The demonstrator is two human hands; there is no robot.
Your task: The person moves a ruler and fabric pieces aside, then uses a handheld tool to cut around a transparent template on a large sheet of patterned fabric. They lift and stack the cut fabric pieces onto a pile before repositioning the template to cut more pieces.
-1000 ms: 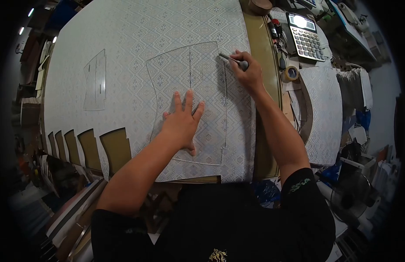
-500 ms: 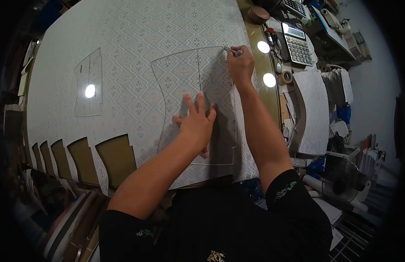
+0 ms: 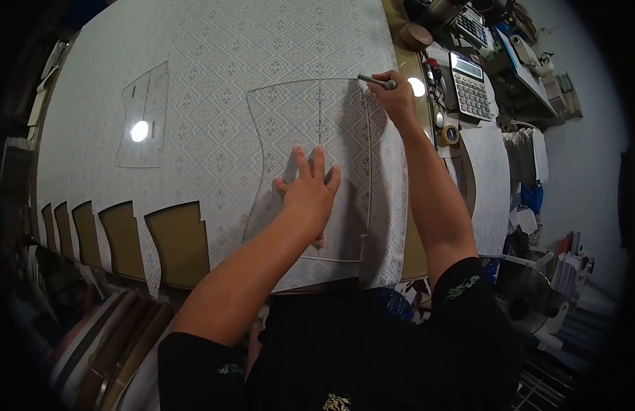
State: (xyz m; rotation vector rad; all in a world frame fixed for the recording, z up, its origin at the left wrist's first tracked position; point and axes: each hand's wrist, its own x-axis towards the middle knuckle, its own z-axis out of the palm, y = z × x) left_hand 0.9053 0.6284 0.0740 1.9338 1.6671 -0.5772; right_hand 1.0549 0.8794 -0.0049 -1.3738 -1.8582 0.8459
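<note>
A large clear pattern template (image 3: 283,113) with a dark centre line lies on pale, diamond-patterned fabric (image 3: 228,34). My left hand (image 3: 308,192) rests on its lower middle, palm down with the fingers spread. In my right hand (image 3: 397,99) is a dark pen (image 3: 377,82), gripped between thumb and fingers. Its tip is at the template's far right corner, and the pen leans low with its rounded end to the right. A smaller clear template (image 3: 144,103) lies apart on the fabric to the left.
Several curved openings along the fabric's near left edge show the brown tabletop (image 3: 177,240). Beyond the right side are a calculator (image 3: 470,85), a tape roll (image 3: 451,135), a round brown box (image 3: 416,37) and stacked cut fabric pieces (image 3: 485,185). A fan (image 3: 526,294) stands lower right.
The camera view has shifted slightly. My right hand has turned outward a little, showing more of the pen, whose tip is still by the corner. My left hand stays put on the template.
</note>
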